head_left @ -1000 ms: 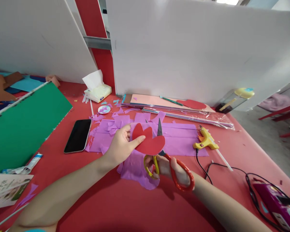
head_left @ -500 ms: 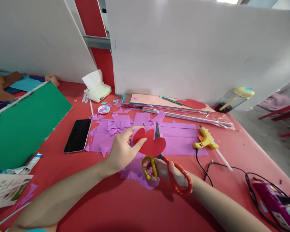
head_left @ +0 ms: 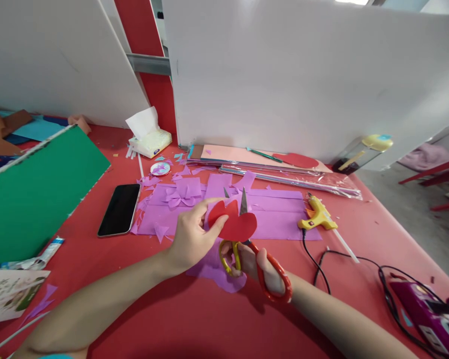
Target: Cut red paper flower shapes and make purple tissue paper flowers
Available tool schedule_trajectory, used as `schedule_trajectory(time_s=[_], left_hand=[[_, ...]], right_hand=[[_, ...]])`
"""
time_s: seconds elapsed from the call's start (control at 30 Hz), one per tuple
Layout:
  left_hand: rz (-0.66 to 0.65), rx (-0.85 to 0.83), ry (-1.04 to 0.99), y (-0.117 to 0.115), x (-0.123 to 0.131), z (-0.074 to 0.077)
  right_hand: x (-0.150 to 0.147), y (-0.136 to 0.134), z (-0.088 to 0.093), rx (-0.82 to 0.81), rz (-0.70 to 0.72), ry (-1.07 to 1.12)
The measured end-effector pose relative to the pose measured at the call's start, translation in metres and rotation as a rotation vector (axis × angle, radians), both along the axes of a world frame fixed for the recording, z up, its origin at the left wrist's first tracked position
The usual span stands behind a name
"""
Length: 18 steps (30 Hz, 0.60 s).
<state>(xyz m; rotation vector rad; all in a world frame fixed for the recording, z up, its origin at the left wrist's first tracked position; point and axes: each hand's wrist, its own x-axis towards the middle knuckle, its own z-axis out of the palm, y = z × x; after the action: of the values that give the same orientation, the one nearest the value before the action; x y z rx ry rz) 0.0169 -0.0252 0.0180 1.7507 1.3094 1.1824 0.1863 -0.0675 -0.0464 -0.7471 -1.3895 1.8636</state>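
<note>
My left hand (head_left: 194, 234) pinches a red paper piece (head_left: 235, 227) with rounded lobes, its thumb lying on top. A paler purple sheet edge shows behind the red piece. In my right hand (head_left: 260, 267) are scissors (head_left: 277, 271) with one red and one yellow handle loop. Their blades stand apart, pass behind the red paper and show their tips above its upper edge. Under both hands lie purple paper sheets (head_left: 279, 219) with a purple paper flower (head_left: 181, 197) and loose offcuts. One purple scrap (head_left: 226, 279) lies below the scissors.
A yellow glue gun (head_left: 318, 214) with a cord lies to the right, near a purple power strip (head_left: 421, 309). At left are a phone (head_left: 119, 209) and a green board (head_left: 41, 194). Tissues (head_left: 151, 142), wrapped paper packs (head_left: 292, 179) and a yellow-lidded container (head_left: 362, 152) stand behind.
The scissor handles have swung slightly left and closer together, and the blade tips are a little nearer each other. My left hand keeps its hold on the red paper.
</note>
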Motion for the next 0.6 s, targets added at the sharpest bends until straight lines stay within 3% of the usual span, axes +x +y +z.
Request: schedule_trajectory(time_s=[0.17,0.6], left_hand=[[0.008,0.028,0.015,-0.001,0.001,-0.002],[0.010,0.107,-0.022,0.001,0.003,-0.011]], right_hand=[[0.000,-0.003,-0.012,-0.052,-0.029,0.045],[-0.010,-0.006,-0.013,-0.084,-0.116,0.114]])
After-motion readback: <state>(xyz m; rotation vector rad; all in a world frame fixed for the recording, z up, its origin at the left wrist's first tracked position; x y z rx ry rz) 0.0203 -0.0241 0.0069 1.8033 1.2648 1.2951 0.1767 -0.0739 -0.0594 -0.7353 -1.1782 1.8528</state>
